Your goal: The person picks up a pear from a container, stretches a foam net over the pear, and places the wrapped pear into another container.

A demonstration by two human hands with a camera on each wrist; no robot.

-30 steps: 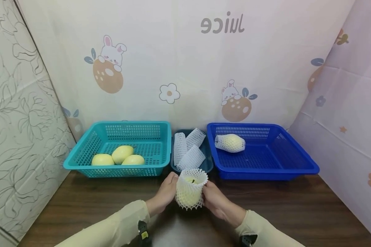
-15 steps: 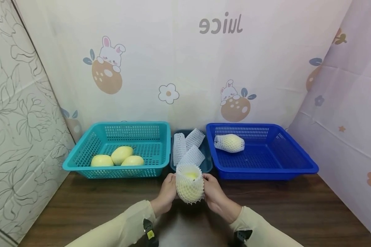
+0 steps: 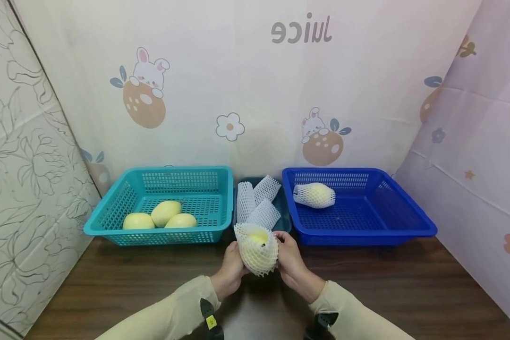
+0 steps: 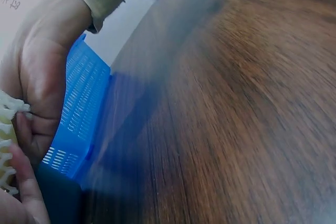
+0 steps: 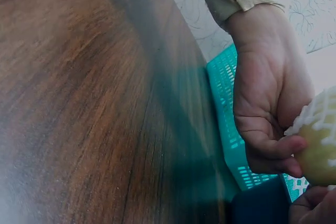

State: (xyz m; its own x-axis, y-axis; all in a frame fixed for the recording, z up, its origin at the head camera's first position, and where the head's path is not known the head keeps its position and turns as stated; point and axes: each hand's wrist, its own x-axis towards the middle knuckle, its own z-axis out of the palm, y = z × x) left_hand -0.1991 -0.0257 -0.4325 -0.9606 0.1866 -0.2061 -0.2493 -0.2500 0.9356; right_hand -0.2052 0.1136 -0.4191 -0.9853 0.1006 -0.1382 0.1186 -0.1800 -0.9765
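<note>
A pale yellow pear (image 3: 258,237) sits inside a white foam net sleeve (image 3: 257,259), tilted, with the dark stem end facing me at the sleeve's open mouth. My left hand (image 3: 231,268) grips the netted pear from the left side; its curled fingers touch bare skin and netting in the right wrist view, where the pear (image 5: 320,158) shows partly uncovered. On the other side, my right hand (image 3: 292,262) pinches the net's edge with thumb and fingers. In the left wrist view the right hand (image 4: 44,72) is near the netting (image 4: 8,124). Some fingers are hidden behind the fruit.
At the left, a teal basket (image 3: 159,231) holds 3 bare pears (image 3: 166,213). Several foam net sleeves (image 3: 265,215) lie in a small dark blue tray (image 3: 284,212) behind my hands. A blue basket (image 3: 365,231) at the right holds one netted pear (image 3: 316,195).
The pear and sleeve have moved slightly up and to the left and tipped from upright to a slant. Both hands have shifted with them, keeping hold. The baskets' contents stay the same.
</note>
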